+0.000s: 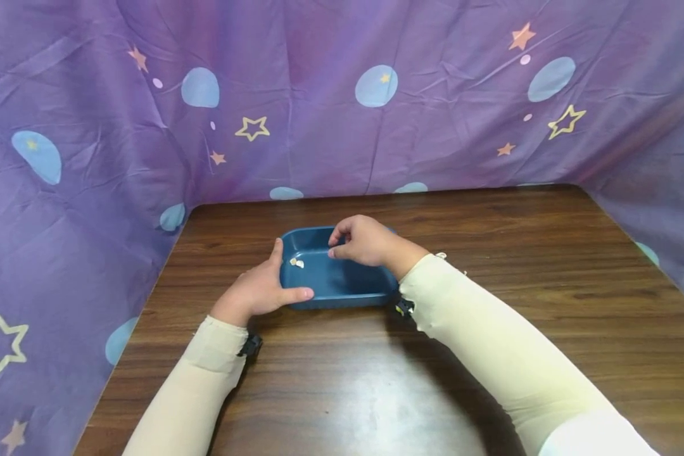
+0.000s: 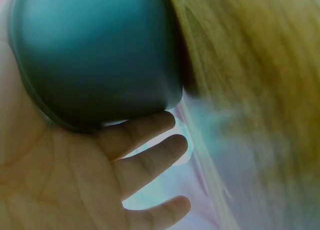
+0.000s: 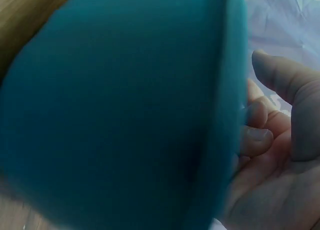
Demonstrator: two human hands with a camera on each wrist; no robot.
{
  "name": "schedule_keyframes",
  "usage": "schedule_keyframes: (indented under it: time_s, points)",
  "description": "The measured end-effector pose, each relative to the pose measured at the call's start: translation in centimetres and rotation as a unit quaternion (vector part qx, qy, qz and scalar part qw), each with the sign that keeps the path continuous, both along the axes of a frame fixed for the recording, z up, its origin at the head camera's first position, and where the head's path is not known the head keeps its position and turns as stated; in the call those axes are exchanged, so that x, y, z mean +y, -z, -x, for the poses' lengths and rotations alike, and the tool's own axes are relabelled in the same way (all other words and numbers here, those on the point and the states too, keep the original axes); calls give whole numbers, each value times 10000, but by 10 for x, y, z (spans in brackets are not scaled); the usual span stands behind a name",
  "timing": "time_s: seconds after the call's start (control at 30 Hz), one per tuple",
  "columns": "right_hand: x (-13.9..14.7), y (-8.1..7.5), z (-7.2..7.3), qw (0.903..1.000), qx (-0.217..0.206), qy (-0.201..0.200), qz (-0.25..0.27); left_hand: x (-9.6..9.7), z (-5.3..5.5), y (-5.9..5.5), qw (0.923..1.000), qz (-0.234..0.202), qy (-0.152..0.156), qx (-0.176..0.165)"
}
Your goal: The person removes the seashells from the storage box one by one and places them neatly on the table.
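Note:
A blue rectangular tray (image 1: pixel 342 296) with rounded corners stands on the table. My left hand (image 1: pixel 259 288) rests against its left end, the thumb along the near rim and the fingers at the outer wall. In the left wrist view, those fingers (image 2: pixel 145 165) are straight and spread beside the tray. Over the tray's right half is my right hand (image 1: pixel 365 240), fingers loosely curled and thumb apart from them, with nothing visible between. Small pale, irregular pieces (image 1: pixel 297 262) lie inside the tray at its left side.
More small pale bits (image 1: pixel 441 255) show on the brown wooden table (image 1: pixel 547 266) past my right forearm, which partly hides that area. A purple curtain (image 1: pixel 319 145) with stars hangs behind the table and along its sides. Black wrist cameras (image 1: pixel 251 346) sit under both sleeves.

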State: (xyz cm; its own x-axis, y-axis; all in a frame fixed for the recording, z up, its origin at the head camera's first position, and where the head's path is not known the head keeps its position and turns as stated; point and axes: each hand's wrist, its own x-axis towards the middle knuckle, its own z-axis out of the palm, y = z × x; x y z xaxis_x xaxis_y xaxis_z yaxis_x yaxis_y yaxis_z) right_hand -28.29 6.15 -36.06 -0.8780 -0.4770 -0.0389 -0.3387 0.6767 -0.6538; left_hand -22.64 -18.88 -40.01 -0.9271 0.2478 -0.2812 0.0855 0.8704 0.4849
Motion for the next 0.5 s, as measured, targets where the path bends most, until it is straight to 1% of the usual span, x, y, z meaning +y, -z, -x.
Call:
schedule_keyframes:
  time_s: [0.23,0.33,0.5]
  points:
    - [-22,5,6,9996,6,-30,-282,0,1,1,10000,39,18,7]
    - [-30,8,7,9995,-116,17,-284,0,2,1,10000,31,50,-9]
    - [-42,15,8,9995,-190,15,-265,-1,3,0,10000,7,43,-65]
